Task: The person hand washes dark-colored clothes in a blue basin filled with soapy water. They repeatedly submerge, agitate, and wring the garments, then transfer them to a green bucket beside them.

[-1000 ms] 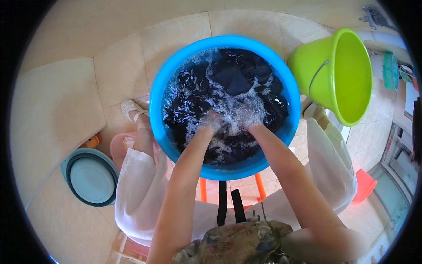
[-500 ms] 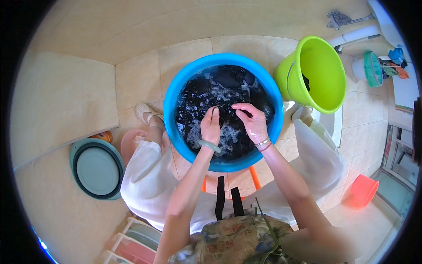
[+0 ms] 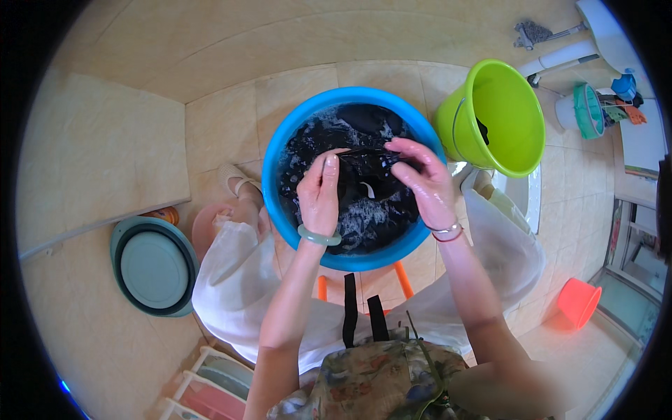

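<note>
A round blue basin (image 3: 280, 234) in front of me holds dark, wet clothes under foamy water. Between my hands a black garment (image 3: 364, 166) is raised and stretched, with a small white tag (image 3: 367, 190) on it. My left hand (image 3: 320, 196) pinches its left side, thumb upward, a pale green bangle on the wrist. My right hand (image 3: 427, 178) curls at its right side, thumb and fingers bent around the edge; the fingertips are partly lost against the black cloth.
A tilted lime-green bucket (image 3: 514, 112) with something black inside stands right of the basin. A grey-green folding basin (image 3: 155, 273) lies at the left, a coral bucket (image 3: 579, 304) at the far right. A white rack (image 3: 203, 381) is at lower left.
My hands have moved apart and pulled the black garment taut between them. The white tag has come into view.
</note>
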Available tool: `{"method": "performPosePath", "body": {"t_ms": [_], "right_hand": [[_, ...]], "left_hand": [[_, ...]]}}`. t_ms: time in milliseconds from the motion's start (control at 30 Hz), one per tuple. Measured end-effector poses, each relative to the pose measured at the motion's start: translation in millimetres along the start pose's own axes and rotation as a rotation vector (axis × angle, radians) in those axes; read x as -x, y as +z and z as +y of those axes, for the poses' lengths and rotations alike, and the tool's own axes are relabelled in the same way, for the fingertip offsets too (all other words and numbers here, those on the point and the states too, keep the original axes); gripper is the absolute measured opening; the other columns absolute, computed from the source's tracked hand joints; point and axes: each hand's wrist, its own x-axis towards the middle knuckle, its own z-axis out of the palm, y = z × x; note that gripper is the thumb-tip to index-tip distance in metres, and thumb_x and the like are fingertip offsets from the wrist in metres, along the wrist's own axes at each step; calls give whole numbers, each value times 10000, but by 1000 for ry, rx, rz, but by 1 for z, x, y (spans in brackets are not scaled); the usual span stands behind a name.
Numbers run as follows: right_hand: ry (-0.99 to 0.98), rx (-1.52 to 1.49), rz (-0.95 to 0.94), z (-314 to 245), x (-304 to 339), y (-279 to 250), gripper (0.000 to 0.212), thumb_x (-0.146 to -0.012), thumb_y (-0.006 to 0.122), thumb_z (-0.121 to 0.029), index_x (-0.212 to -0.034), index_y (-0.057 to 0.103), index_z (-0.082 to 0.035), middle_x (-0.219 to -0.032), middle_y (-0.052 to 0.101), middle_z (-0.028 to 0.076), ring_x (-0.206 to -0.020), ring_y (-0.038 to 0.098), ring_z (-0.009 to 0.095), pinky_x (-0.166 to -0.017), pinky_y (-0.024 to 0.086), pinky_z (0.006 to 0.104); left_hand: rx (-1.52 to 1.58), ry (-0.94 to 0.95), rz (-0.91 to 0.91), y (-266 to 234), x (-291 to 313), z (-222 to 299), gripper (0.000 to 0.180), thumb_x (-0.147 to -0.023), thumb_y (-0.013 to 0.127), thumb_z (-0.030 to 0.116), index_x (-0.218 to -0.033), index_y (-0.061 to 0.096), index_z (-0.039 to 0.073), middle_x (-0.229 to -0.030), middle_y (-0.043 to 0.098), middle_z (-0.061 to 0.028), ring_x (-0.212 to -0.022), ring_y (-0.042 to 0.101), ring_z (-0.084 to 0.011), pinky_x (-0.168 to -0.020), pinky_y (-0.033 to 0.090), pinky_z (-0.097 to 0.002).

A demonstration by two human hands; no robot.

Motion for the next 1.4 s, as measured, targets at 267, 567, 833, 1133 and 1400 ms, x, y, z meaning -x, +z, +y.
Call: {"method": "performPosePath", "body": {"t_ms": [267, 567, 833, 1133, 1400], "right_hand": [[-26, 1019, -130, 156, 4, -16, 803, -656, 746, -47, -1385, 439, -180, -1459, 369, 89, -1256, 400, 341, -1019, 386, 437], [221, 1306, -339, 252, 2, -20, 703, -784, 658, -124, -1414, 386, -276, -1467, 327, 98, -1318, 309, 395, -1069, 298, 569], [442, 1161, -361, 407, 18, -82, 414, -926, 483, -245, -1297, 513, -63, -1255, 548, 225, -1157, 518, 373, -989, 412, 453], [149, 1251, -291, 275, -13, -45, 365, -777, 526, 1, -1128, 623, -28, -1157, 596, 222, -1020, 578, 371, -961, 431, 432], [-51, 709, 59, 152, 12, 11, 612, -719, 697, 14, -1301, 523, -53, -1236, 562, 159, -1157, 548, 294, -996, 431, 338]], "left_hand": [[-883, -21, -237, 17, 17, -145, 350, -941, 542, 326, -1285, 571, 384, -1584, 112, -84, -1455, 83, -350, -1051, 149, -711], [-1115, -136, -523, 21, 14, -229, 479, -902, 558, 239, -1371, 472, 288, -1582, 104, -70, -1450, 18, -385, -1086, 173, -675], [-1173, -413, -684, 37, -6, -287, 518, -918, 471, 335, -1412, 439, 179, -1526, 298, -80, -1419, 194, -362, -1128, 127, -601], [-866, -217, -399, 41, 6, -259, 341, -936, 501, 223, -1262, 582, 162, -1401, 409, -252, -1304, 358, -458, -1085, 300, -502], [-5, -396, -24, 51, 32, -143, 384, -991, 490, 278, -1308, 551, 70, -1388, 475, -183, -1285, 447, -264, -1081, 323, -315]]}}
